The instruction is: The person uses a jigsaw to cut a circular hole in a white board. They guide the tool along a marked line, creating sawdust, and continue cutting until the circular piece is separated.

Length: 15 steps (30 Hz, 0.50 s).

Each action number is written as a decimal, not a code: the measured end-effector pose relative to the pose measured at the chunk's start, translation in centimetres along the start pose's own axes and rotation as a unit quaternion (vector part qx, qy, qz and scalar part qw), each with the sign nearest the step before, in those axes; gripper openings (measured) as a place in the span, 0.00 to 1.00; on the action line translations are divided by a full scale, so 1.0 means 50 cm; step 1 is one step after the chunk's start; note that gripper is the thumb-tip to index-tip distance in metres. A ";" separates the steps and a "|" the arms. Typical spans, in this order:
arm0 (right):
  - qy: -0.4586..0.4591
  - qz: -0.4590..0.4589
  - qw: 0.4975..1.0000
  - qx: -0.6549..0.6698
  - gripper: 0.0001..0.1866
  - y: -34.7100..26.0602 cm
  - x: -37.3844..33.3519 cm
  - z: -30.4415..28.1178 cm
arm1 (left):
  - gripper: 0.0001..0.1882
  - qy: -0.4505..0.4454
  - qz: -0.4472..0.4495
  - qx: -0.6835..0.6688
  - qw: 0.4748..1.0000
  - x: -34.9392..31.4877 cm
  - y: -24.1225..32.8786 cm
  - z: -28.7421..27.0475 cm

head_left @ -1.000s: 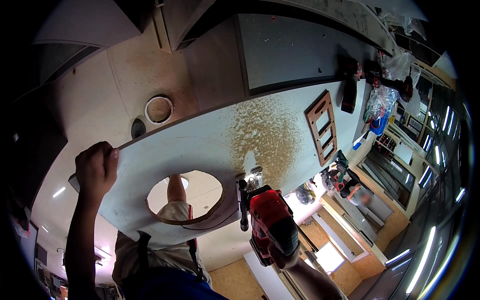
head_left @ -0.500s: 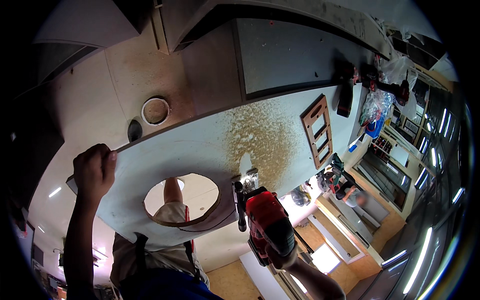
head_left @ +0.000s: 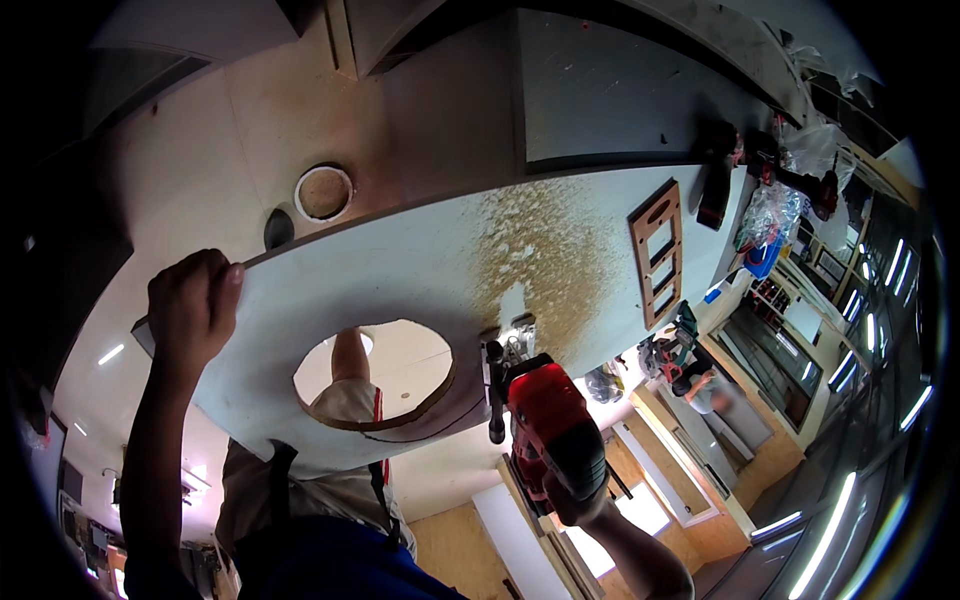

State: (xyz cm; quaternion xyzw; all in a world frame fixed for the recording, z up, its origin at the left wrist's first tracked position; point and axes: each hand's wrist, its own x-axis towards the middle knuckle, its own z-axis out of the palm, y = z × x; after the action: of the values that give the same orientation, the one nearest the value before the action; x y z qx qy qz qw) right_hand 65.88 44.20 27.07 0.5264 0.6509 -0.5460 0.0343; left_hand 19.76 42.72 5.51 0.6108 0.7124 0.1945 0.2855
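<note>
My left hand (head_left: 196,305) is closed around the left far edge of a light grey board (head_left: 400,250), thumb resting on its top. In the board is a large round hole (head_left: 378,322), through which a leg and the floor show. My right hand (head_left: 578,497) grips a red and black cordless jigsaw (head_left: 552,415) from below. The saw's metal base rests at the board's near edge, right of the hole; its blade is hidden. A thin dark curved line runs from the hole's near rim toward the saw.
Sawdust (head_left: 545,255) covers the board beyond the saw. A brown template with cutouts (head_left: 657,250) lies on its right part. Cordless drills (head_left: 800,180) and plastic bags (head_left: 770,215) sit at the far right. A ring-shaped piece (head_left: 324,192) is on the floor; another person (head_left: 700,390) is in the background.
The whole view has shifted, so the board and floor things appear slightly higher and farther right. Both hands keep their grips, and the jigsaw stays at about the same spot on the board.
</note>
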 end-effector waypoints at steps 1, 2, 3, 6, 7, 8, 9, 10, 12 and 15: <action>0.000 -0.005 1.000 -0.005 0.19 0.003 0.002 0.000 | 0.16 0.007 0.005 -0.003 1.000 0.000 0.000 0.001; -0.001 -0.010 1.000 -0.010 0.19 0.006 0.004 0.000 | 0.16 0.004 0.000 -0.003 1.000 -0.001 0.001 0.001; -0.002 -0.013 1.000 -0.012 0.19 0.005 0.002 0.001 | 0.16 0.001 -0.004 -0.004 1.000 -0.002 0.002 0.000; -0.007 -0.020 1.000 -0.023 0.19 0.004 0.004 -0.001 | 0.16 0.003 -0.004 -0.004 1.000 -0.001 0.003 -0.001; -0.009 -0.021 0.999 -0.026 0.19 0.002 0.001 -0.001 | 0.16 0.008 -0.001 -0.004 1.000 0.000 0.003 0.000; -0.010 -0.024 0.999 -0.029 0.19 0.002 0.003 -0.002 | 0.16 0.013 0.003 -0.005 1.000 0.000 0.003 0.001; -0.011 -0.025 0.999 -0.032 0.19 0.002 0.002 -0.004 | 0.16 0.012 0.004 -0.004 1.000 0.000 0.002 0.002; -0.012 -0.027 0.999 -0.033 0.19 0.002 0.002 -0.006 | 0.16 0.012 0.005 -0.003 1.000 0.000 0.002 0.001; -0.013 -0.030 0.999 -0.037 0.19 0.003 -0.001 -0.008 | 0.17 0.011 0.005 0.000 1.000 -0.001 0.003 -0.002; -0.015 -0.030 0.999 -0.043 0.19 -0.002 -0.001 -0.010 | 0.17 0.012 0.005 0.000 1.000 -0.001 0.003 -0.002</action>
State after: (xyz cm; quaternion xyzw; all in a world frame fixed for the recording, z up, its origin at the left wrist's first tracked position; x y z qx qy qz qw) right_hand 66.09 44.56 27.38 0.4959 0.6887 -0.5266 0.0500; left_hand 19.82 42.69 5.69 0.6119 0.7127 0.2038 0.2759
